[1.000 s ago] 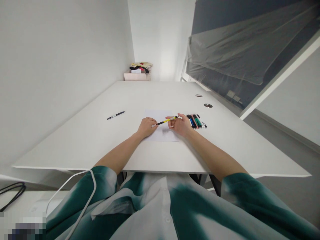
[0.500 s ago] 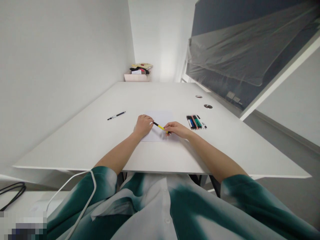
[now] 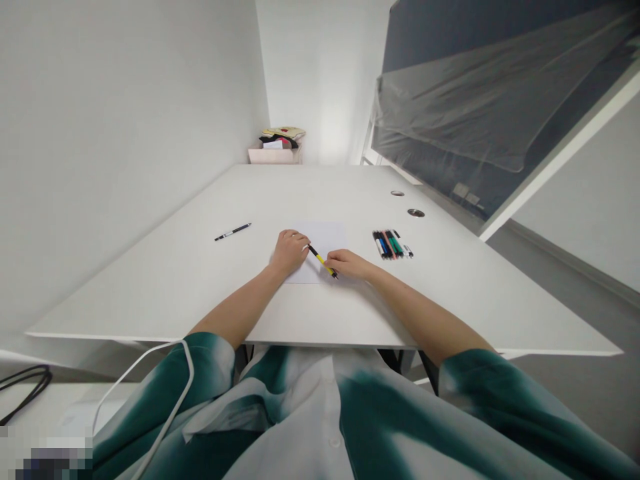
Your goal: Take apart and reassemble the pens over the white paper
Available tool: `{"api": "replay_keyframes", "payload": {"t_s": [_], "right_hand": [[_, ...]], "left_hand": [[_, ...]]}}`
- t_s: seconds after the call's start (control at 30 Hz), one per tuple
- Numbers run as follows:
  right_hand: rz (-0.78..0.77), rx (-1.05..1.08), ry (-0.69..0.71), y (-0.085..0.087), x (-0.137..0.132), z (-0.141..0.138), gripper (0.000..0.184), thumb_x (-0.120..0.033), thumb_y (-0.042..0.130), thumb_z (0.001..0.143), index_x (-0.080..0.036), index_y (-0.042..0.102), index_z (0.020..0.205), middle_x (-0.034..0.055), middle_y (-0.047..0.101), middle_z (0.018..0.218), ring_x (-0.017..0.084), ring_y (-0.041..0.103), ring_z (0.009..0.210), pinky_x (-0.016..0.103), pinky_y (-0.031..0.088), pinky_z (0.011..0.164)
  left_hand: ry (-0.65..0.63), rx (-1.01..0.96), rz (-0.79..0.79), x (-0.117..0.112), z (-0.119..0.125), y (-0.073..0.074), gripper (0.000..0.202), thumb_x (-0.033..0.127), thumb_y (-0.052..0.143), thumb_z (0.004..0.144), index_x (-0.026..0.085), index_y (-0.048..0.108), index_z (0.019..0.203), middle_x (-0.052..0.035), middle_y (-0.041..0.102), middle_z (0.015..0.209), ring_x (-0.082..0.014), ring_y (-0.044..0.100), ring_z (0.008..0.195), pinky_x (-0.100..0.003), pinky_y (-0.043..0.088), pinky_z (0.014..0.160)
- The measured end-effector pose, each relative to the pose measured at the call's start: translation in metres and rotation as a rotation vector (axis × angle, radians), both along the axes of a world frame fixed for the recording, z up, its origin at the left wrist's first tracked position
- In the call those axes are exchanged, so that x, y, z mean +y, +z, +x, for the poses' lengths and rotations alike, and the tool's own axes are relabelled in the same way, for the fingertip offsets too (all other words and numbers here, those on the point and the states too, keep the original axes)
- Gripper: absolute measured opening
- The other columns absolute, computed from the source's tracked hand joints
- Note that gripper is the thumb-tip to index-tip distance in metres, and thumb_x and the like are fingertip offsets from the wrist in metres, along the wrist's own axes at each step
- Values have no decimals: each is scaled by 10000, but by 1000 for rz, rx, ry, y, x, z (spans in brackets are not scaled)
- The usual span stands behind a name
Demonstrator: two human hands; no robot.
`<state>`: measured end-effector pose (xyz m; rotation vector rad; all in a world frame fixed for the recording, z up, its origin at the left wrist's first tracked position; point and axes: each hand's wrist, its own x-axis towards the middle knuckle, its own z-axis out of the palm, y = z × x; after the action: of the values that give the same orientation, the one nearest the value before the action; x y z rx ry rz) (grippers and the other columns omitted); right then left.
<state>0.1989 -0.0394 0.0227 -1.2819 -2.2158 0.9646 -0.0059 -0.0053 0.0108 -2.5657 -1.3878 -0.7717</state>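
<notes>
A yellow and black pen (image 3: 321, 259) slants between my two hands above a sheet of white paper (image 3: 325, 233). My left hand (image 3: 290, 251) is closed at the pen's upper black end, its fingers curled over the sheet. My right hand (image 3: 346, 264) pinches the pen's yellow part near the lower end, and the black tip with a small clip sticks out below the fingers. Part of the paper is hidden under both hands.
A black and white pen (image 3: 233, 232) lies at the left on the white table (image 3: 200, 287). To the right is a row of several coloured pens (image 3: 388, 245). Two round cable holes (image 3: 415, 213) are set at the right rear. A box (image 3: 273, 155) stands behind the far edge.
My right hand has swung the pen's lower end slightly toward me, so it slants more steeply. My left hand has shifted very slightly right. The other pens lie as before.
</notes>
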Motion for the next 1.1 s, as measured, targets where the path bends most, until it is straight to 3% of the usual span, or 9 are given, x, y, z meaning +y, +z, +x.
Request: {"api": "replay_keyframes", "payload": {"t_s": [0.2, 0.37, 0.5, 0.7, 0.9, 1.1], "right_hand": [[121, -184, -126, 3, 8, 15, 254, -308, 478, 839, -178, 596, 656, 22, 600, 645, 148, 505, 638, 259, 322, 602], [220, -479, -350, 4, 22, 57, 257, -302, 493, 856, -155, 694, 788, 102, 703, 820, 193, 590, 749, 267, 342, 622], [163, -628, -493, 5, 30, 87, 304, -286, 468, 866, -128, 727, 851, 145, 724, 914, 219, 634, 813, 276, 387, 655], [129, -677, -615, 4, 34, 104, 321, -324, 470, 871, -154, 742, 902, 128, 733, 968, 211, 656, 844, 258, 420, 647], [110, -664, -646, 6, 33, 105, 300, -327, 503, 849, -153, 747, 848, 128, 735, 888, 216, 658, 800, 268, 433, 637], [101, -670, -677, 4, 35, 107, 317, -354, 506, 846, -159, 753, 883, 139, 730, 960, 230, 666, 864, 274, 451, 676]], "left_hand": [[57, -13, -7, -2, -2, 1, 452, 284, 572, 856, 184, 593, 1296, -124, 645, 1245, -294, 529, 1183, -460, 363, 1042], [91, -24, 13, 3, -7, -1, 452, 292, 560, 858, 156, 583, 1288, -122, 646, 1238, -292, 538, 1160, -449, 366, 1040], [106, -46, 10, 4, -8, -1, 405, 294, 556, 861, 158, 610, 1239, -123, 653, 1218, -293, 547, 1145, -455, 374, 1033], [105, -54, -1, 2, -7, 1, 347, 300, 550, 864, 182, 641, 1177, -121, 662, 1189, -297, 552, 1140, -472, 376, 1031], [110, -59, 5, 4, -8, -1, 296, 298, 553, 862, 194, 665, 1115, -111, 670, 1162, -293, 561, 1116, -471, 383, 1018], [102, -64, 1, 6, -8, -3, 275, 300, 553, 861, 182, 673, 1078, -112, 674, 1140, -288, 566, 1103, -463, 381, 1017]]}}
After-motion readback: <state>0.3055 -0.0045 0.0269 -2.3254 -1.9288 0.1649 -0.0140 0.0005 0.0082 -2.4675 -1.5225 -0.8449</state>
